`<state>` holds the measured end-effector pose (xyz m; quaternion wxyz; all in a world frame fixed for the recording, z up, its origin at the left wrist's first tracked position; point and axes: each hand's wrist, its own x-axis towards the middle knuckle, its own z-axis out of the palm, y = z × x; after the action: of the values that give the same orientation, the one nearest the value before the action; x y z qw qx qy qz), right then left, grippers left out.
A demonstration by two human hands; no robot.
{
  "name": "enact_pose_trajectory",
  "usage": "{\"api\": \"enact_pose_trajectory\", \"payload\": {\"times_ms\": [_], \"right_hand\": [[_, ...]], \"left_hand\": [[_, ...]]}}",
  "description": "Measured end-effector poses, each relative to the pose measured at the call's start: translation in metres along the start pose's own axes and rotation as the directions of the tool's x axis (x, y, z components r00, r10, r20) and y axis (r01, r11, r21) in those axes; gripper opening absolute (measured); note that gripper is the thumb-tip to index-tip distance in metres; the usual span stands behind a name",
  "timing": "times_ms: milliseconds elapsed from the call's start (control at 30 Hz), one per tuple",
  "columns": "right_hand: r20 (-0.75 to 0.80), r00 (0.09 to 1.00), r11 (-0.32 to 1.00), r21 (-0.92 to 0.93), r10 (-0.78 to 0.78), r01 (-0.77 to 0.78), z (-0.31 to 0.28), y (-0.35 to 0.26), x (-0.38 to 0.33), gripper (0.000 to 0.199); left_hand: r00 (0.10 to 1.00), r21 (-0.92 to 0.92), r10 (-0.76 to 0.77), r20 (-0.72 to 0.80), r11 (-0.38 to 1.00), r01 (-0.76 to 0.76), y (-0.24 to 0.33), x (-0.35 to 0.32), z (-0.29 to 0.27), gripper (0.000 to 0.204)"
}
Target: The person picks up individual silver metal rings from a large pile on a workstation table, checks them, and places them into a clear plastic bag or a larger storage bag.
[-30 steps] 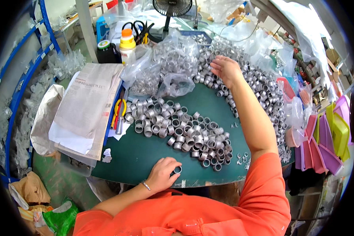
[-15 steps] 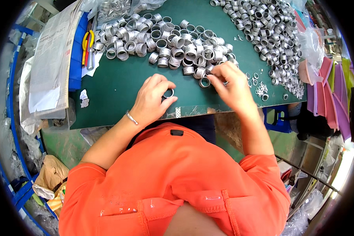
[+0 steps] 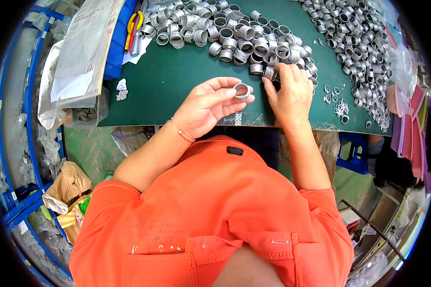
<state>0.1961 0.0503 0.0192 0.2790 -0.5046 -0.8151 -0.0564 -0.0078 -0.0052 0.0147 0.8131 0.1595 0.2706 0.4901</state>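
Note:
Between the thumb and fingers of my left hand (image 3: 208, 103) is a short silver metal ring (image 3: 242, 91), its open end tilted up, raised above the table's near edge. My right hand (image 3: 292, 95) reaches to the near edge of a pile of similar metal rings (image 3: 244, 33). Its thumb and fingers curl down together there, and what lies between them is mostly hidden. The rings have ridged outer walls and smooth bores.
A second heap of smaller-looking rings (image 3: 357, 48) covers the right of the green table (image 3: 177, 71). Thin loose rings (image 3: 341, 109) lie near it. At left stand a blue bin (image 3: 119, 43), yellow-handled scissors (image 3: 135, 21) and crumpled paper (image 3: 122, 90). A blue stool (image 3: 352, 153) is below right.
My left hand has lifted its ring off the table and moved right, turning palm up. My right hand remains at the pile's edge, its fingers now more curled down. The whole view has shifted.

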Motion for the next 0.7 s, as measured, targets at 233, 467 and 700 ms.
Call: {"api": "enact_pose_trajectory", "payload": {"times_ms": [233,467,700], "right_hand": [[-0.051,0.999,1.0,-0.006,0.009,-0.009,0.004,-0.004,-0.002,0.029],[0.016,0.966,0.8,0.558,0.257,-0.222,0.002,-0.005,-0.011,0.015],[0.688,0.699,-0.345,0.716,0.196,-0.608,-0.014,-0.021,-0.023,0.016]], "left_hand": [[1.0,-0.077,0.001,-0.009,0.997,-0.002,-0.003,-0.003,-0.006,0.013],[0.998,-0.058,0.035,-0.058,0.998,-0.039,-0.007,-0.008,-0.011,0.011],[0.996,-0.103,-0.071,0.051,0.992,0.076,-0.008,-0.009,-0.015,0.019]]}}
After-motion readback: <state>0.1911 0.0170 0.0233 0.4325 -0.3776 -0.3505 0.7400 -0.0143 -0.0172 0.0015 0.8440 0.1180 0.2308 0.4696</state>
